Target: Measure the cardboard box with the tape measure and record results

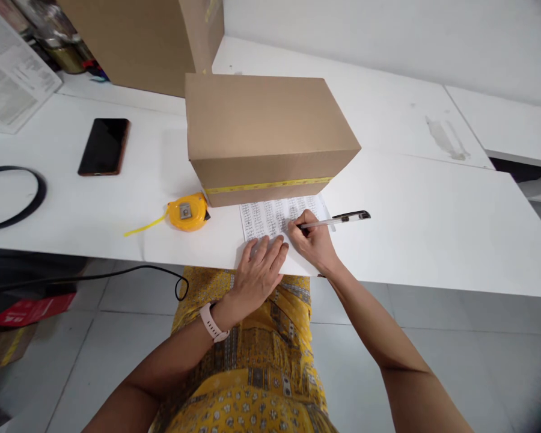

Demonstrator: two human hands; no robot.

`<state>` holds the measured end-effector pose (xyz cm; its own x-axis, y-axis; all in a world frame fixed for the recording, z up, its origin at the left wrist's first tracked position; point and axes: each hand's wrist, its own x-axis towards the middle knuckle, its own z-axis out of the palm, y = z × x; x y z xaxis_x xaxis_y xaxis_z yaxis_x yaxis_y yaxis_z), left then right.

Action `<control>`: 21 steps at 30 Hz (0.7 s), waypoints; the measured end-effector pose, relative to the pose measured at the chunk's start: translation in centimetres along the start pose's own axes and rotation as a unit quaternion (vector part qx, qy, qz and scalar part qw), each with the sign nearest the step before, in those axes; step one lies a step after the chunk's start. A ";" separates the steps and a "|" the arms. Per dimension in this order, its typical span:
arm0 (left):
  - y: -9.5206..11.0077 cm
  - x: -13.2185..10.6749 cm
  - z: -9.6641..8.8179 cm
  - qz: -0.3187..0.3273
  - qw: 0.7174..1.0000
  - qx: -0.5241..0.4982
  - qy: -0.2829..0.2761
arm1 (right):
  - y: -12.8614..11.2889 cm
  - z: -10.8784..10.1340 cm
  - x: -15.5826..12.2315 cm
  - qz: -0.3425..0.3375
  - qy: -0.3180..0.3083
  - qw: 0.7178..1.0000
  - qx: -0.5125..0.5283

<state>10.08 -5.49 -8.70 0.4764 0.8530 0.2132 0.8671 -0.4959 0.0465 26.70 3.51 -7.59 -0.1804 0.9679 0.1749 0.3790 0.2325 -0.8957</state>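
My right hand (313,240) grips a pen (338,221) with its tip on a sheet of paper (275,219) covered in rows of handwriting. My left hand (259,270) lies flat on the sheet's near edge, fingers stretched out, a pale watch on the wrist. The paper lies at the front edge of a white table (433,228), partly under a closed cardboard box (264,129). A yellow tape runs along the box's front face to a yellow tape measure (188,211) on the left.
A black phone (104,146) lies face up at the left, near a black band (27,198). A larger cardboard box (148,42), printed papers (9,72) and jars (61,36) stand at the back left. A black cable (117,278) hangs below the table edge.
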 end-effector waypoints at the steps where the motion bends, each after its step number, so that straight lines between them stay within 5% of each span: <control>1: 0.0 0.0 0.0 -0.001 1.000 0.000 -0.001 | 0.0 0.0 0.0 0.000 0.000 1.000 -0.002; 21: 0.0 0.0 -0.2 -0.002 1.000 -0.008 -0.011 | -0.3 -0.2 0.0 0.023 0.002 1.000 0.019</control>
<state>10.04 -5.55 -8.50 0.4764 0.8579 0.1923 0.8666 -0.4952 0.0620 26.74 3.49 -7.27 -0.1601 0.9779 0.1344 0.3516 0.1837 -0.9179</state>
